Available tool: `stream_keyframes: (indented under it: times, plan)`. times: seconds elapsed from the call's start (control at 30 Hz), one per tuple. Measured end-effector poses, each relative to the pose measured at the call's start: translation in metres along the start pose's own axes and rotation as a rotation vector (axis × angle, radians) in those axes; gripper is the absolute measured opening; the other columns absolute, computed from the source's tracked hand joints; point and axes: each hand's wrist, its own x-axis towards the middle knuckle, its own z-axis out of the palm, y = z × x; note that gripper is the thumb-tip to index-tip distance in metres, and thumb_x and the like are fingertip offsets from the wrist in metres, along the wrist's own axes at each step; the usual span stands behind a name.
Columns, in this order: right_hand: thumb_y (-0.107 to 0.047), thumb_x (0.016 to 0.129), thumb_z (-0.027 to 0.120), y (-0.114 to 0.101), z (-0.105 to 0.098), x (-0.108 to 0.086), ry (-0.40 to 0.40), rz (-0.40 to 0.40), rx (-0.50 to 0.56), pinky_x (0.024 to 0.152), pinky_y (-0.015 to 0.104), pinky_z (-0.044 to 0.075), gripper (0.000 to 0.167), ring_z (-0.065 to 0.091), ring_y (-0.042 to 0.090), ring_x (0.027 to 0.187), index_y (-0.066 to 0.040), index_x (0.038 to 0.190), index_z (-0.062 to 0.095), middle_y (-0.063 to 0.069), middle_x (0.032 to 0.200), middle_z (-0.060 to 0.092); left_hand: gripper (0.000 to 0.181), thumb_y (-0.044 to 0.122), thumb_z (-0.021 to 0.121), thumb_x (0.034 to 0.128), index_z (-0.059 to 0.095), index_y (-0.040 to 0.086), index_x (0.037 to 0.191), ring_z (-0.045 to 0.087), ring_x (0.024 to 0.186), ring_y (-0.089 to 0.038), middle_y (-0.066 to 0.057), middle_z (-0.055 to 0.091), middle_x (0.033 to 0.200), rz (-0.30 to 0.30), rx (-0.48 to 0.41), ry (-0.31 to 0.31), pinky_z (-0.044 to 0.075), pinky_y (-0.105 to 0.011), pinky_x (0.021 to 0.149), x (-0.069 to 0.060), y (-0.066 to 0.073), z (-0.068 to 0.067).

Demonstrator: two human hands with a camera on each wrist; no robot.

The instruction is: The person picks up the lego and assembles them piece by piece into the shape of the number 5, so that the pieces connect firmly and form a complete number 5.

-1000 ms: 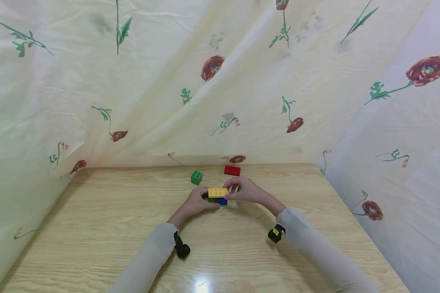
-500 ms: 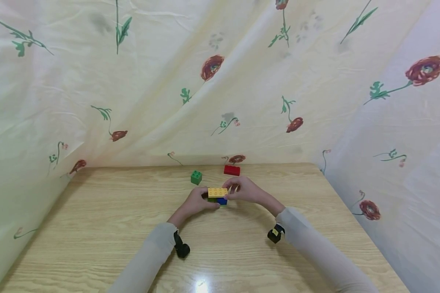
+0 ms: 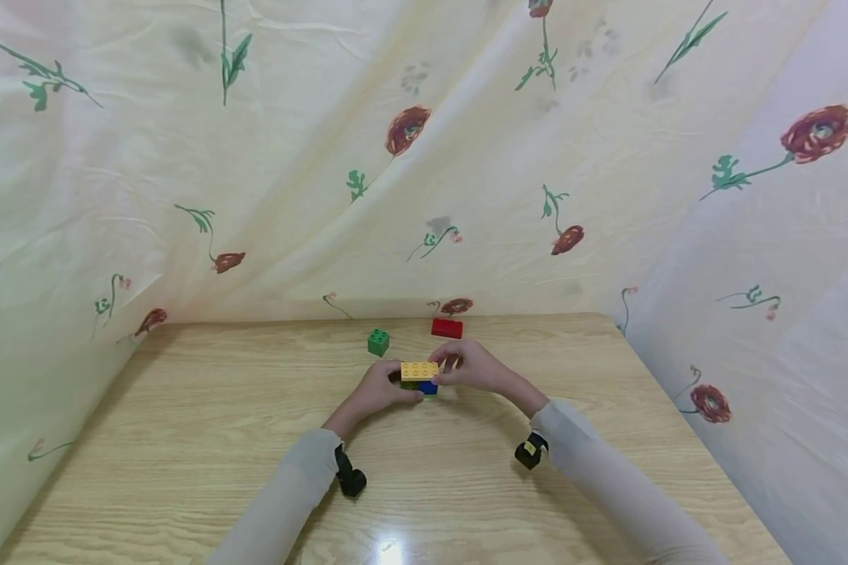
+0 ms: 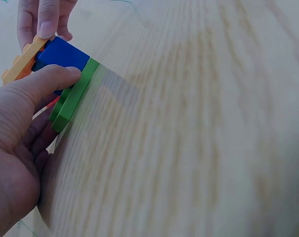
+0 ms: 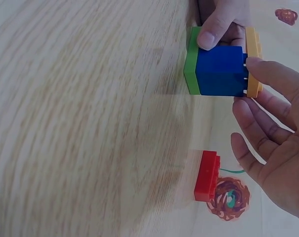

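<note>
A small stack of toy building bricks stands on the table between the hands. Its base is a flat light green brick, with a blue brick on top. Over the blue one lies a flat yellow brick; in the right wrist view, studs show in a narrow gap between these two. My left hand grips the base from the left, thumb in front against the green and blue bricks, fingers behind. At the right end, my right hand pinches the yellow brick between thumb and fingers.
Behind the stack stand a small green brick and, farther right, a red brick near the table's back edge. A flowered curtain hangs behind and along both sides of the wooden table.
</note>
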Motion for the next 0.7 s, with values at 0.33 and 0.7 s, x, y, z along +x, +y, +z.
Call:
stream_keyframes:
  times: [0.33, 0.7]
  plan:
    - [-0.017, 0.088, 0.079, -0.0036, -0.001, -0.0006, 0.013, -0.008, -0.04, 0.082, 0.03, 0.05, 0.025, 0.066, 0.017, 0.086, -0.007, 0.111, 0.074, 0.004, 0.102, 0.073, 0.038, 0.021, 0.086, 0.0824, 0.073, 0.008, 0.115, 0.061, 0.1, -0.015, -0.004, 0.072, 0.111, 0.003, -0.004, 0.0, 0.05, -0.037, 0.096, -0.0001, 0.0003, 0.0]
    - [-0.018, 0.088, 0.08, -0.0028, -0.0011, -0.0002, 0.006, 0.005, -0.048, 0.083, 0.031, 0.05, 0.025, 0.066, 0.015, 0.087, -0.009, 0.111, 0.075, 0.004, 0.104, 0.073, 0.038, 0.022, 0.087, 0.0824, 0.073, 0.008, 0.115, 0.061, 0.101, -0.015, -0.003, 0.071, 0.111, -0.019, 0.009, 0.003, 0.05, -0.038, 0.096, -0.0005, 0.0015, 0.0007]
